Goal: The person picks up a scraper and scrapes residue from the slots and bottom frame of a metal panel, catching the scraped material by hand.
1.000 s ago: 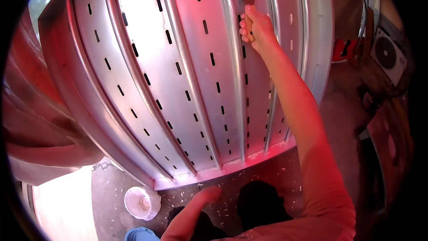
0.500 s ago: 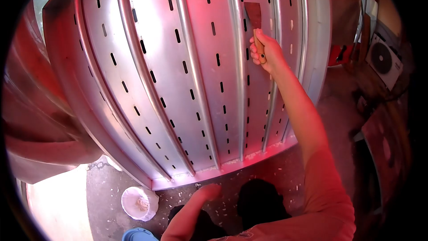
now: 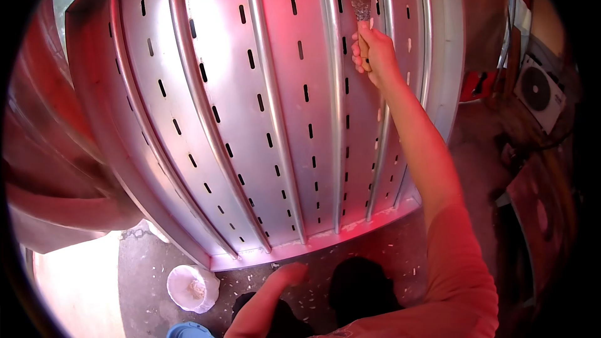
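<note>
Reddish light covers a workshop floor (image 3: 147, 303) strewn with small pale bits and a large slotted metal panel (image 3: 319, 75) crossed by raised ribs (image 3: 201, 97). Head view: the right hand (image 3: 374, 53) is closed around the wooden handle of a scraper (image 3: 361, 14), its blade pointing toward the upper edge of the view. The scraper lies over the panel's upper right part, between two ribs; whether the blade touches the metal cannot be told. The left hand (image 3: 293, 273) is low, near the person's knees and below the panel's bottom edge; its fingers are too indistinct to show their opening or any grasp. At lower left, a white-lined bucket (image 3: 213, 286) containing pale bits stands near a blue container (image 3: 189, 330).
</note>
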The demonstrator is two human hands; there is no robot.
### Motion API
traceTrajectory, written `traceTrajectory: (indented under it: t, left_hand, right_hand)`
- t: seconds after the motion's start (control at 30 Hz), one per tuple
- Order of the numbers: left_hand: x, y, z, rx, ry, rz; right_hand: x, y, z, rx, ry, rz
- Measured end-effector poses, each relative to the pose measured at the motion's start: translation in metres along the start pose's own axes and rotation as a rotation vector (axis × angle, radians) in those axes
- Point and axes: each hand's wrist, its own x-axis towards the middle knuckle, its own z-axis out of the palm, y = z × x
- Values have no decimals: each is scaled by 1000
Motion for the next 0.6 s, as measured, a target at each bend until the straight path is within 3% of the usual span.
traceTrajectory:
  t: [0.1, 0.6]
  left_hand:
    - [0, 2, -2, 13, -11, 16]
    - [3, -3, 1, 21, 2, 0]
  right_hand:
    - [24, -15, 8, 5, -22, 86]
    - [44, -37, 33, -55, 30, 60]
